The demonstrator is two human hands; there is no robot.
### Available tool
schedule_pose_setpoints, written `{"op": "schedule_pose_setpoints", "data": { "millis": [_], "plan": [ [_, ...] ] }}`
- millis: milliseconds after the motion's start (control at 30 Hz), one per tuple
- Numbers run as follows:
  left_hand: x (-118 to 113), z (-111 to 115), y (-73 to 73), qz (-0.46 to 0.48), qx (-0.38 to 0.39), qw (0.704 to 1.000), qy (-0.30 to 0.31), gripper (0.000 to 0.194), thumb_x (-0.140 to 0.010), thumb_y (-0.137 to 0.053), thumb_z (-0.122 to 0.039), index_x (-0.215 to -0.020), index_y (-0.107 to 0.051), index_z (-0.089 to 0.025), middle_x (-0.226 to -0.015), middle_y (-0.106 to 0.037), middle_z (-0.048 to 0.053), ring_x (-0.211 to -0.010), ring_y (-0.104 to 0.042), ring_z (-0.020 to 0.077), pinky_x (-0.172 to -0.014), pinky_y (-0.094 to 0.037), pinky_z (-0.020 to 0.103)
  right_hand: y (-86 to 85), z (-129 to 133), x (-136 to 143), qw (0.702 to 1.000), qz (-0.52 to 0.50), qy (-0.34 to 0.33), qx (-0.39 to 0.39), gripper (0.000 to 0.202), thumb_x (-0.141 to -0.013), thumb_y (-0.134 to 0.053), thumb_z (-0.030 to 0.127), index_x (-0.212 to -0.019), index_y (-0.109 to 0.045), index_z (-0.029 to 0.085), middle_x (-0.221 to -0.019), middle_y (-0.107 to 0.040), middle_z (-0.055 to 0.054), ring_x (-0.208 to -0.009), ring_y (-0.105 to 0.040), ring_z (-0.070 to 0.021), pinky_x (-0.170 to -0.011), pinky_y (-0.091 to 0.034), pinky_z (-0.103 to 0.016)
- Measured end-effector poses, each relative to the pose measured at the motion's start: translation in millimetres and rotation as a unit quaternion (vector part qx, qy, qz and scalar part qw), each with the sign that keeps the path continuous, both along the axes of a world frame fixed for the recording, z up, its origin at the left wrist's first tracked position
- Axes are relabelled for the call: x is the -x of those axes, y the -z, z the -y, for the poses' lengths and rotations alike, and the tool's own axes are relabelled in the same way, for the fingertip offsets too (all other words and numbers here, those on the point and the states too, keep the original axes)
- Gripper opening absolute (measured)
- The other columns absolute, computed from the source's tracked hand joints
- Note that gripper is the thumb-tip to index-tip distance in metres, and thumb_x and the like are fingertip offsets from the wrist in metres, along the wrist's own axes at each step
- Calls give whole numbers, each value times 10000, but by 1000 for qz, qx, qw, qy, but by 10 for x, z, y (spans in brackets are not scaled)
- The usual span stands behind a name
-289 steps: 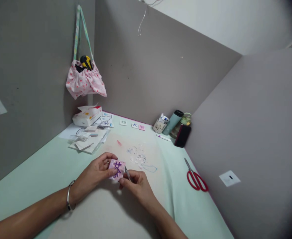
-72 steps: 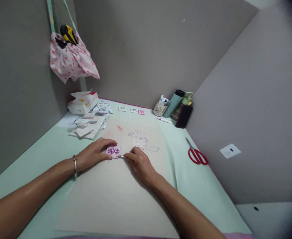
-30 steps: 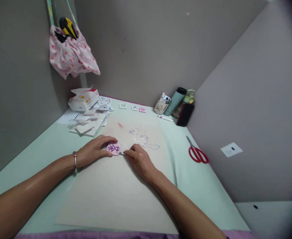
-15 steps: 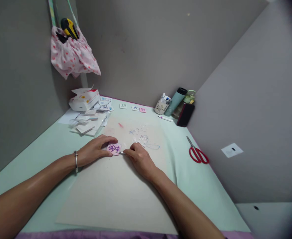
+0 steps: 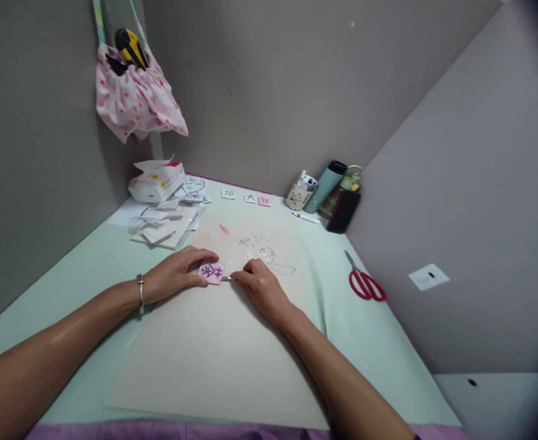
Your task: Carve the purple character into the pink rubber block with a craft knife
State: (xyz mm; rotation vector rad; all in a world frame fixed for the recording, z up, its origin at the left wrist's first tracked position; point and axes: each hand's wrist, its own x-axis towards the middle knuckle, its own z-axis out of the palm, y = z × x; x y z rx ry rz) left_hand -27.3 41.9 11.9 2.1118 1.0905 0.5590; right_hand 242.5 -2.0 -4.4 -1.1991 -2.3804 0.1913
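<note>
My left hand (image 5: pixel 172 275) lies on the board with thumb and fingers closed around the left side of a small pink rubber stamp block (image 5: pixel 212 273). Purple strokes forming a character mark its top face. From the right, my right hand (image 5: pixel 262 290) pinches a slim carving knife (image 5: pixel 227 278); its metal tip is at the block's lower right edge. Most of the knife is hidden in my fingers, and I cannot tell whether the tip touches the block. Both hands rest on a pale board (image 5: pixel 218 360), with crumbs and shavings (image 5: pixel 262 252) beyond them.
Red-handled scissors (image 5: pixel 365 285) lie at the right. A pen cup (image 5: pixel 301 192), a tumbler (image 5: pixel 326 186) and a phone (image 5: pixel 343 211) stand at the back right. Small marked squares (image 5: pixel 250 198) line the back; a white box (image 5: pixel 158 181) and plastic packets (image 5: pixel 165 226) sit left.
My right hand and the knife have shifted slightly right and up, the tip now lying along the block's right corner. My left hand keeps its hold; the whole view has shifted a little.
</note>
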Motion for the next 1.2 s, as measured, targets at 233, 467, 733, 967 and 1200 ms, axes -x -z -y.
{"op": "schedule_pose_setpoints", "data": {
  "millis": [233, 467, 733, 967, 1200],
  "plan": [
    [1, 1, -6, -3, 2, 1000, 0, 502, -820, -668, -399, -1308, -655, -277, -1324, -694, 63, -1266, -603, 310, -1118, -448, 442, -7, -8, -20, 1000, -4, -1, 0, 250, -1037, -549, 173, -1126, -763, 267, -944, -592, -71, -880, -538, -225, -747, -454, -330],
    [-5, 1, -5, 0, 3, 1000, -1, 501, -815, -675, -419, -1292, -662, -266, -1319, -699, 67, -1257, -607, 315, -1114, -447, 444, 31, -9, -39, 1000, -8, 3, -3, 247, -1033, -564, 166, -1153, -761, 255, -942, -592, -75, -882, -545, -224, -752, -457, -327],
    [-10, 6, -19, -1, 1, 1000, -4, 497, -813, -672, -428, -1284, -664, -269, -1317, -708, 63, -1251, -614, 322, -1101, -461, 443, 5, 2, -42, 1000, -14, 11, 2, 232, -1009, -611, 150, -1135, -772, 258, -942, -612, -72, -881, -567, -219, -746, -469, -316],
    [-14, 10, -29, 1, 10, 1000, -5, 503, -808, -678, -415, -1289, -661, -269, -1320, -697, 62, -1259, -606, 307, -1120, -444, 432, 34, -7, -54, 1000, -14, 10, -6, 237, -1017, -589, 156, -1130, -773, 253, -936, -607, -75, -876, -564, -225, -739, -474, -327],
    [-15, 11, -19, 2, 10, 1000, -8, 515, -801, -673, -431, -1290, -658, -270, -1306, -699, 59, -1254, -609, 311, -1116, -444, 436, 27, 4, -56, 1000, -11, 13, -13, 232, -1021, -587, 164, -1145, -765, 246, -931, -607, -75, -872, -568, -225, -734, -481, -326]
  ]
}}
